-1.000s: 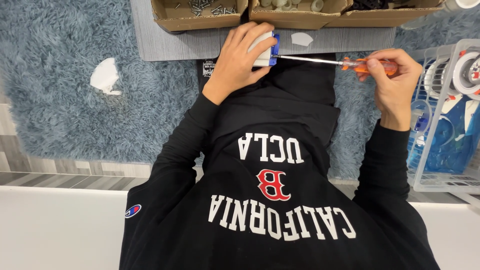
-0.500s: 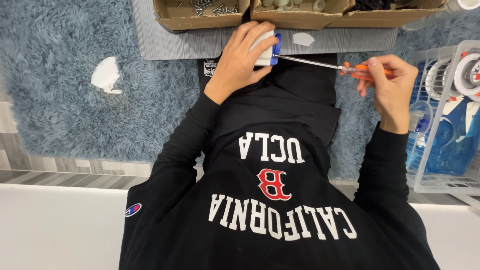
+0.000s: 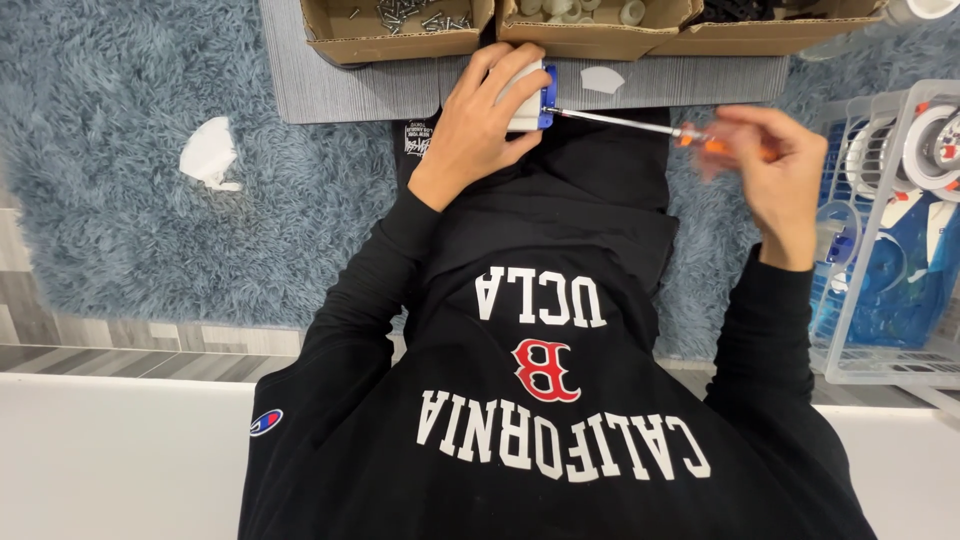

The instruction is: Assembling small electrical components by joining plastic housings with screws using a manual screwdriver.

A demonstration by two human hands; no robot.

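Left hand (image 3: 480,125) grip clamped on white-blue part (image 3: 528,95) — right hand (image 3: 775,175) grip clamped on screwdriver (image 3: 640,125).

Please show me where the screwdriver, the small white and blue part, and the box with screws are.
screwdriver (image 3: 620,122): head view, on its metal shaft.
white and blue part (image 3: 535,100): head view, on its white side beside the blue end.
box with screws (image 3: 385,45): head view, on its front cardboard wall.

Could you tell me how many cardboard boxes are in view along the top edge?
3: the left box holding screws, the middle box holding pale rings, and the right box holding dark parts. All are cropped; more may lie beyond.
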